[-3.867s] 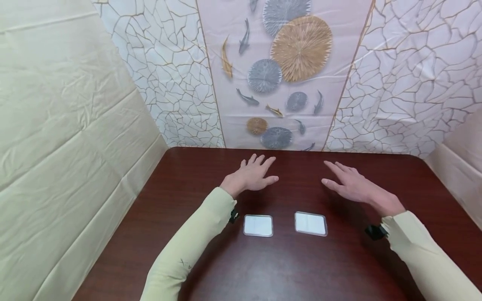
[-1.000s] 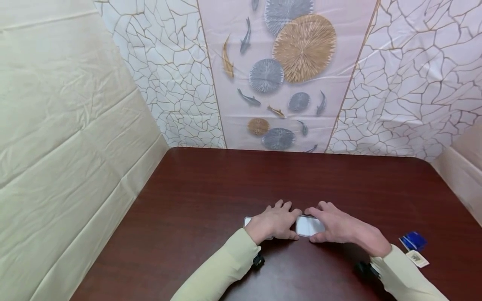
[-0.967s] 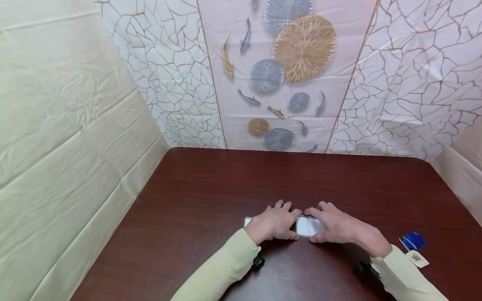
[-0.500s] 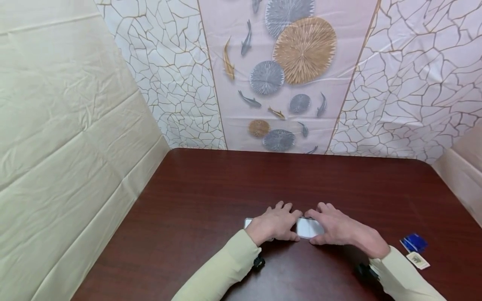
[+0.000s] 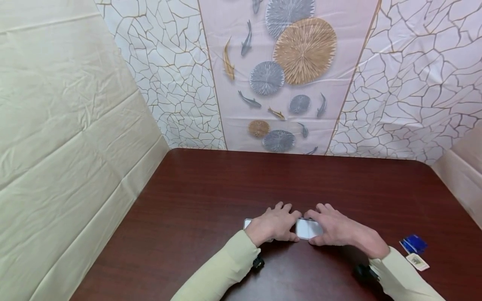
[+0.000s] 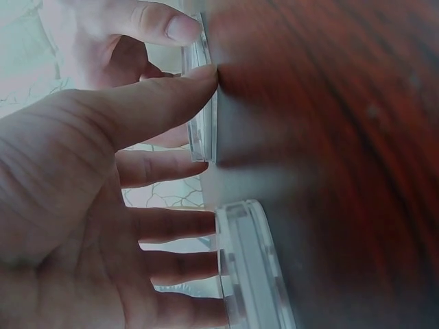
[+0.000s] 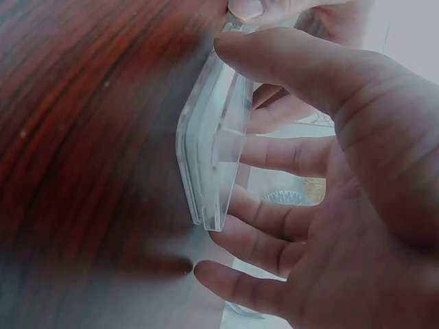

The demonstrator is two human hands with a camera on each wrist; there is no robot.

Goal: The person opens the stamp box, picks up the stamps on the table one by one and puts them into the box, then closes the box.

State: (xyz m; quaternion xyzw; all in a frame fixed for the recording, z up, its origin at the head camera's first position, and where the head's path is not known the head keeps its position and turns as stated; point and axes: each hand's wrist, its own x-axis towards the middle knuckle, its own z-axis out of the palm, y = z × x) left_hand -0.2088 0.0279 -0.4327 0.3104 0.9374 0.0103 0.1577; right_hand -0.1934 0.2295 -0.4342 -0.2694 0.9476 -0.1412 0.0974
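Observation:
A clear flat plastic case (image 5: 308, 229) with a white inside lies on the table between my hands. My right hand (image 5: 337, 228) holds it, thumb at the near edge and fingers at the far edge. At its left end my left hand (image 5: 275, 224) grips it too, thumb near and index finger far. In the right wrist view the case's two clear layers (image 7: 214, 137) stand slightly apart at one end. A second case (image 5: 247, 223) lies mostly hidden beneath my left hand; in the left wrist view the other left fingers reach past this second case (image 6: 250, 271).
Blue cards or packets (image 5: 414, 243) and a small cream card with a picture (image 5: 417, 261) lie on the dark red-brown table (image 5: 196, 196) by my right forearm. A patterned cloth (image 5: 278, 104) hangs behind the table's far edge; pale cloth walls (image 5: 83, 159) flank it.
From reaching out over the far table, both hands came back and together onto the right-hand case. The blue and cream cards came into view at right. Over the last second the hands barely move.

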